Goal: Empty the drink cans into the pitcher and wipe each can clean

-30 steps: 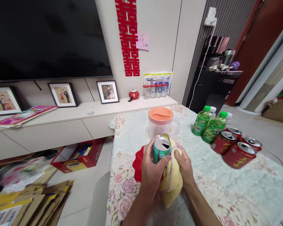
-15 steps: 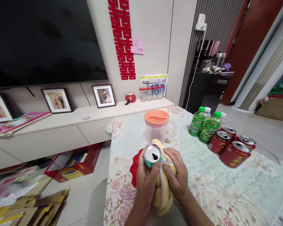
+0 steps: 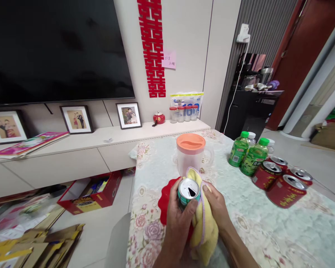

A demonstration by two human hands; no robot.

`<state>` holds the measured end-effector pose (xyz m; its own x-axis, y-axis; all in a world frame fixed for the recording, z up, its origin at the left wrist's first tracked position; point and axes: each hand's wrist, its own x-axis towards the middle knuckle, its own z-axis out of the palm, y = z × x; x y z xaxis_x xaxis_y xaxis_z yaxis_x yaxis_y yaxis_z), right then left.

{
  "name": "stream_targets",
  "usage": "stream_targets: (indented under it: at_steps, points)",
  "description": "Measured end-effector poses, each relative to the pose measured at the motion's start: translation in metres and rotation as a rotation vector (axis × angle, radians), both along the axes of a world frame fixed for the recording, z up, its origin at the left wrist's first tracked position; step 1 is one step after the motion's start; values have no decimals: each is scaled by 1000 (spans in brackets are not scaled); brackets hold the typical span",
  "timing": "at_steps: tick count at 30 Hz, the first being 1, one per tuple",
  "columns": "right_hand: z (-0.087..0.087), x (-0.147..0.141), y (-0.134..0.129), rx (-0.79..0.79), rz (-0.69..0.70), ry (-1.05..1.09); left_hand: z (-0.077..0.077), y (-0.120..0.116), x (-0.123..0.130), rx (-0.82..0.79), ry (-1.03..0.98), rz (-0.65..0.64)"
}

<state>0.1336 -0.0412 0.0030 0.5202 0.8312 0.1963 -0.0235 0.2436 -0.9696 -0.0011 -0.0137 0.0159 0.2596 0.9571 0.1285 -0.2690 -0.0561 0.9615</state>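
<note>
My left hand (image 3: pixel 178 219) is wrapped round an opened green drink can (image 3: pixel 188 189), its silver top facing up. A yellow cloth (image 3: pixel 205 227) with a lilac edge is gripped in my right hand (image 3: pixel 217 206) and pressed against the can's right side; its lower end hangs down between my wrists. Under and behind my left hand shows part of a red dish with a wavy rim (image 3: pixel 164 203). Just beyond the can stands a clear pitcher (image 3: pixel 190 160) with an orange lid.
On the flowered tablecloth (image 3: pixel 153 163), several opened red cans (image 3: pixel 286 191) and green-capped bottles (image 3: pixel 254 158) stand to the right. Behind is a low cabinet (image 3: pixel 80 160) with photo frames and red-lidded jars (image 3: pixel 183 114). A red box (image 3: pixel 92 191) and flattened cardboard (image 3: pixel 41 245) lie on the floor.
The view has shifted a little, so the scene sits further right and lower. My right hand and the cloth have slid slightly down along the can's side; the left hand keeps its hold.
</note>
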Motion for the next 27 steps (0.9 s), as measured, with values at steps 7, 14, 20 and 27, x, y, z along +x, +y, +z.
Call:
stream_targets:
  at_steps: [7, 14, 20, 27]
  points:
    - [-4, 0, -5, 88, -83, -194, 5, 6, 2, 73, -9, 132]
    - [-7, 2, -14, 240, -192, -361, -2, 7, 2, 56, 75, 109]
    - [-6, 8, -10, 211, -145, -251, -5, 5, 3, 41, 45, 9]
    - [-3, 6, -4, 105, -47, -101, -12, 7, 4, 49, 3, 38]
